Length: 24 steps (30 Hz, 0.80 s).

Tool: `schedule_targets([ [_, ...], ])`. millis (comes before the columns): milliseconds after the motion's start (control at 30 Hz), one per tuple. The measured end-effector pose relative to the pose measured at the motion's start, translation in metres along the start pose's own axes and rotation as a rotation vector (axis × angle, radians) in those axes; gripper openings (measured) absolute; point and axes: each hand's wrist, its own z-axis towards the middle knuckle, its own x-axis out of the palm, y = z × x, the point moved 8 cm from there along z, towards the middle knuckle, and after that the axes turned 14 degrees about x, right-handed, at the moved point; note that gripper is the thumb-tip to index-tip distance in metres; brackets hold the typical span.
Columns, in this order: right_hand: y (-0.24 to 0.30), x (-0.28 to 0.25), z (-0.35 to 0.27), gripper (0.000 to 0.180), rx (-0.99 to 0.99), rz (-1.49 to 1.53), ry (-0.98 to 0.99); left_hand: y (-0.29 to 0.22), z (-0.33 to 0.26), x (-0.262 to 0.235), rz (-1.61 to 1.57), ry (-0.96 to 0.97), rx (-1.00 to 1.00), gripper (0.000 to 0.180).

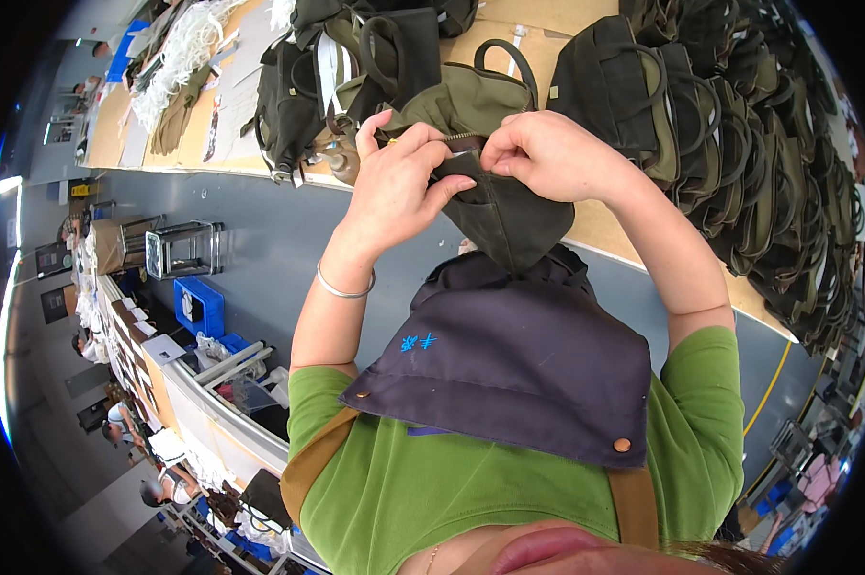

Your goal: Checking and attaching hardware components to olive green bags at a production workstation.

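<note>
A dark olive fabric bag point(509, 216) hangs partly over the table's near edge, its lighter olive part point(466, 101) and a black loop handle lying on the tabletop. Both my hands grip the bag near its zipper. My left hand point(399, 182) pinches the fabric at the left of the opening, thumb and fingers pressed together. From the right, my right hand point(547, 153) pinches the fabric close by, fingers curled in. Between them shows a small dark slot with a brownish-red edge. What lies inside the bag is hidden.
More dark bags point(605, 91) lie on the table's right, with a long dense pile point(739, 172) beyond. Other bags point(294, 105) lie at left, beside a small bottle point(341, 163). White strips point(188, 57) heap at far left. A stool point(183, 251) and blue crate point(200, 307) stand on the floor.
</note>
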Motion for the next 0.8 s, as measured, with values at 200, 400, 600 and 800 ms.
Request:
schedule_targets([
  [200,0.0011,0.0007,-0.0024,0.018,0.000,-0.021,0.036,-0.0021,-0.0001,-0.0011,-0.018,-0.015,-0.002,0.022],
  [400,0.0049,0.0003,-0.0046,0.020,-0.005,-0.061,0.040,-0.0012,-0.0009,0.0001,-0.021,0.017,-0.009,0.021],
  [600,0.0017,0.0015,-0.0040,0.020,-0.003,-0.020,0.049,-0.0016,-0.0005,-0.0009,-0.032,0.000,-0.036,0.021],
  [800,0.0020,0.0016,-0.0051,0.020,-0.034,0.007,0.040,-0.0009,-0.0009,-0.0001,-0.046,0.010,-0.068,0.021],
])
